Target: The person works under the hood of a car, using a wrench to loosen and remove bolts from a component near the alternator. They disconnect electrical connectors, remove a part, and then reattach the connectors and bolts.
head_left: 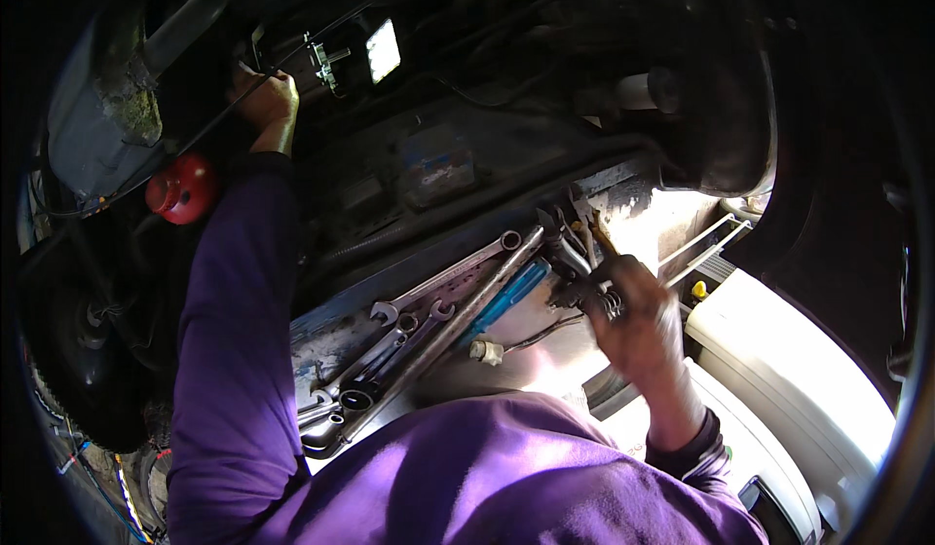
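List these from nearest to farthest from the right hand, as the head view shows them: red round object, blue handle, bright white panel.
From the right hand, in the head view:
1. Blue handle: just to its left.
2. Bright white panel: well up and left.
3. Red round object: far left, beside the left sleeve.

Wrenches (448, 276), long metal bar (443, 332), blue handle (508, 300)
Right hand (638, 319), blurred, is at clustered tools (573, 253); left hand (270, 102) extends beyond red round object (185, 189).
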`<state>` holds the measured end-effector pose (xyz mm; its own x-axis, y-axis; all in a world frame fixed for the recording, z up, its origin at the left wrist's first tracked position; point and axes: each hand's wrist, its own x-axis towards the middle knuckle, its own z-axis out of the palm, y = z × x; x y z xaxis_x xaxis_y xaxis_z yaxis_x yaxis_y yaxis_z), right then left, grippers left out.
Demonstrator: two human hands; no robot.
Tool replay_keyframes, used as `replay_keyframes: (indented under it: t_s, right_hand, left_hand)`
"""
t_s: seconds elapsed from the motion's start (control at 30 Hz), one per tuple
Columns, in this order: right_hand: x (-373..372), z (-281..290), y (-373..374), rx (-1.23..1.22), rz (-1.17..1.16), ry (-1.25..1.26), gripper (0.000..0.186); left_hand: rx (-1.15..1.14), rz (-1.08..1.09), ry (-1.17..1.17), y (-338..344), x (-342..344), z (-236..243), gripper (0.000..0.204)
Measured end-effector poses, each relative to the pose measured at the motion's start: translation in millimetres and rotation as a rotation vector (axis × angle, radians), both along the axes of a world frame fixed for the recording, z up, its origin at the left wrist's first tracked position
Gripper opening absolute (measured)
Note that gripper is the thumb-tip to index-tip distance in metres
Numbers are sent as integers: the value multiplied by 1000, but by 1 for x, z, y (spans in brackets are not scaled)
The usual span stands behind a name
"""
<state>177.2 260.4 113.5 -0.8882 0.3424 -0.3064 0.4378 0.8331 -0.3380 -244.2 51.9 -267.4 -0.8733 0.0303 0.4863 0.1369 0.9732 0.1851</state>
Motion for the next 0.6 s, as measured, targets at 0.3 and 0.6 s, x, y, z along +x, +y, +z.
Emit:
replay_keyframes:
  t_s: [0.3,0.6]
  right_hand:
    - [-18,-22,-4,-150,301,64,21]
    - [-19,-29,-40,-273,576,4,19]
  left_hand:
    - [-151,-72,72,-9,-7,-20,54]
    - [-7,-36,-44,1,4,9,68]
